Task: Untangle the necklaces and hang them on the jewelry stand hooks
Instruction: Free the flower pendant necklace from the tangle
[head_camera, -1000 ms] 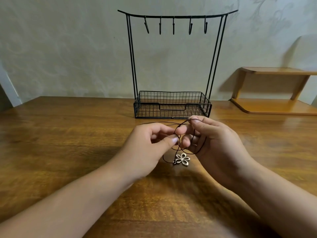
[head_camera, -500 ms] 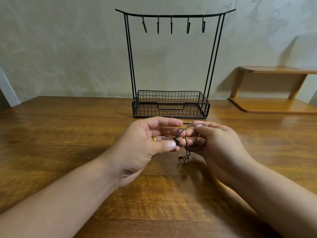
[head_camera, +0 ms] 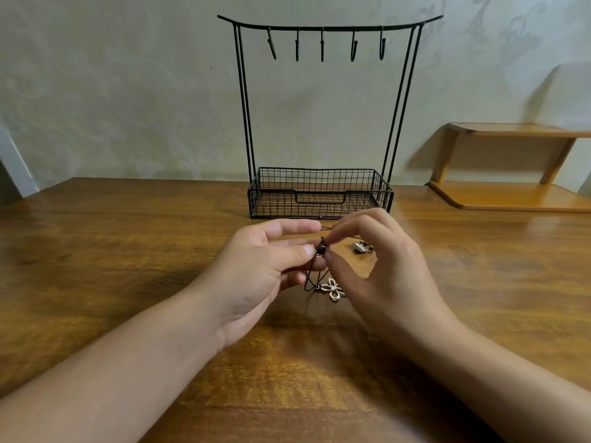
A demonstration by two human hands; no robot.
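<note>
Both hands meet above the glossy wooden table, just in front of the black wire stand. The left hand pinches the thin dark cord necklace by its small bead, and the right hand nips the same cord, its other fingers now fanned out. The pale flower pendant has swung flat again; a small metal piece now shows behind the fingers; five hooks hang bare

No readable text in front of me, no labels, no brands, no numbers, no signs on anything I see
</note>
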